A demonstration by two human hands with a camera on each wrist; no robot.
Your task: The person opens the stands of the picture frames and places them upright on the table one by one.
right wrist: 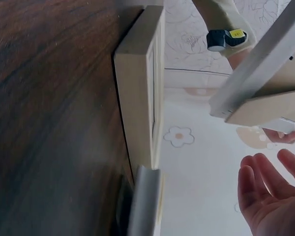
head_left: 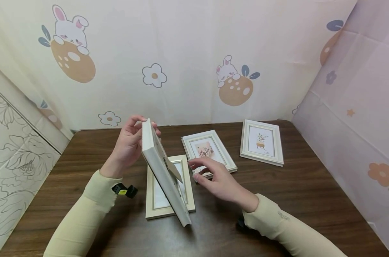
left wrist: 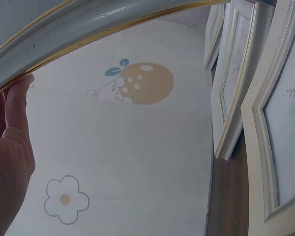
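Note:
My left hand [head_left: 128, 141] grips a white picture frame [head_left: 166, 187] near its top edge, holding it tilted over the table. The back of this frame, with a beige stand leg [head_left: 174, 172], faces right. Beneath it a cream picture frame [head_left: 159, 213] lies flat, partly hidden by the raised one. My right hand [head_left: 218, 180] is just right of the raised frame, its fingers loosely bent and holding nothing. In the head view it overlaps the near corner of a frame with a flower picture [head_left: 205, 150]. The right wrist view shows the right fingers [right wrist: 273, 184] apart from the stand leg.
Farther right on the dark wooden table [head_left: 297, 200] lies a white frame with a potted plant picture [head_left: 261, 142]. A curtain [head_left: 188, 100] printed with rabbits and flowers hangs along the back edge, and another printed sheet [head_left: 352, 142] borders the right side.

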